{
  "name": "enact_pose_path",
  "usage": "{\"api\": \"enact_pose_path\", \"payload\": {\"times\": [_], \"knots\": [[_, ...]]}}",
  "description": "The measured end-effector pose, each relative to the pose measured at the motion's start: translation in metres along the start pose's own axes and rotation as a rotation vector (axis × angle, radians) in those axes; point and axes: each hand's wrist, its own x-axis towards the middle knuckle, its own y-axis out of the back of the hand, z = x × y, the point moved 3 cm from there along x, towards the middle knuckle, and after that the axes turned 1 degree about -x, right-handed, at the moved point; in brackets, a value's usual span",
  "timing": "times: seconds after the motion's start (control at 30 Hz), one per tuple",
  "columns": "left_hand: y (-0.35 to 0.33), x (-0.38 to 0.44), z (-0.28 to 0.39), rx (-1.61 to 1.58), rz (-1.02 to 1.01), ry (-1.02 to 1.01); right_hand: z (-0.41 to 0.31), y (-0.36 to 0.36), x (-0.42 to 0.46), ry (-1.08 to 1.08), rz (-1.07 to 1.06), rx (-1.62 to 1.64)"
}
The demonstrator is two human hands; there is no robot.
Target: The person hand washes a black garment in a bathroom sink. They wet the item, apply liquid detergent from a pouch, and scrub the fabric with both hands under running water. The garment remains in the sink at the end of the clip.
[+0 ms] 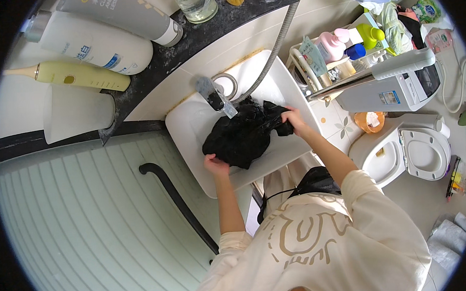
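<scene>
A bunched black cloth garment [240, 135] lies in the white washbasin [185, 120] and looks wet. My left hand [217, 165] grips its lower left edge, with the fingers partly hidden under the fabric. My right hand [294, 121] is closed on a gathered part of the same garment near the basin's right side. Just above the cloth is the clear and metallic tap [209, 91], with its tip close to the fabric. A grey corrugated hose [278, 42] runs down into the basin behind the garment.
A black shelf [145, 85] above the basin holds bottles, a light green electric toothbrush [82, 76] and a frosted cup [79, 111]. A glass panel with a black handle [180, 204] stands at left. To the right are a rack of bottles [306, 67], a metal pole [345, 84] and a toilet [379, 156].
</scene>
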Motion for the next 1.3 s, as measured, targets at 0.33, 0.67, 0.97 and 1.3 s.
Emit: {"api": "enact_pose_path", "payload": {"times": [0.33,0.67,0.97,1.3], "knots": [[-0.056,0.003,-0.050,1.754,0.128,-0.950,-0.037,-0.002,-0.035,0.265,-0.009,-0.192],[-0.069,0.000,-0.094,2.268,-0.304,-0.889,0.018,-0.052,-0.048,0.613,-0.155,-0.944],[-0.051,0.023,-0.109,2.149,-0.289,-1.035,0.012,-0.050,0.013,0.110,-0.049,-1.215],[-0.036,0.042,-0.117,1.961,-0.258,-1.193,0.023,-0.007,0.072,0.097,-0.182,-0.740]]}}
